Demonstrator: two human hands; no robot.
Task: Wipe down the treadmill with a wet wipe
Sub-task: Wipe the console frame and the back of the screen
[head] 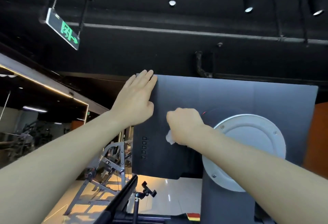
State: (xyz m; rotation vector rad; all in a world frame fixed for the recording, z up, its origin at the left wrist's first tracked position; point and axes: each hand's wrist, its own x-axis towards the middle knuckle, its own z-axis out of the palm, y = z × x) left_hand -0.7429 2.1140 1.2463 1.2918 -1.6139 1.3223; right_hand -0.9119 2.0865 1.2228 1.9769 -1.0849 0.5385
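White wipe (169,137) sits bunched inside the curled fingers of my right hand (184,125), pressed against the treadmill's grey panel (230,97), while my left hand (135,99) lies flat, fingers straight and together, over its top corner.

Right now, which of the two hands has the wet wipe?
The right hand, fingers curled round the white wet wipe against the grey panel. The left hand lies flat at the panel's upper left corner, holding nothing.
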